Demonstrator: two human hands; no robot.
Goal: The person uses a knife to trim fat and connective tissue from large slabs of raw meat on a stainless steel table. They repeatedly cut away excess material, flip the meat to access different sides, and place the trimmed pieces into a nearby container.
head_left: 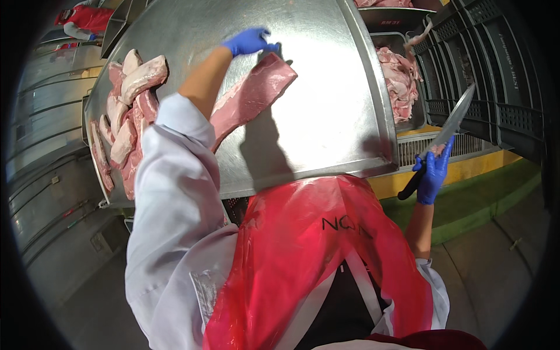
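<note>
My left hand [249, 42], in a blue glove, is over the metal table just beyond the far end of a long slab of raw meat [254, 96]. Its fingers are apart and appear to hold nothing. Part of the slab is hidden by my left sleeve. Off the table's right side, my right hand [431, 178], also gloved in blue, grips a knife [452, 123] by its dark handle. The blade points away and to the right, with a small bit of meat near its base. A pale strip of trimming [420, 36] shows above the bin; whether it touches anything I cannot tell.
Several cut meat pieces [125, 140] are heaped along the left edge of the metal table [332, 128]. To the right, a bin of trimmings [399, 84] stands by black plastic crates [501, 76]. A person in a red apron [93, 20] is at far left.
</note>
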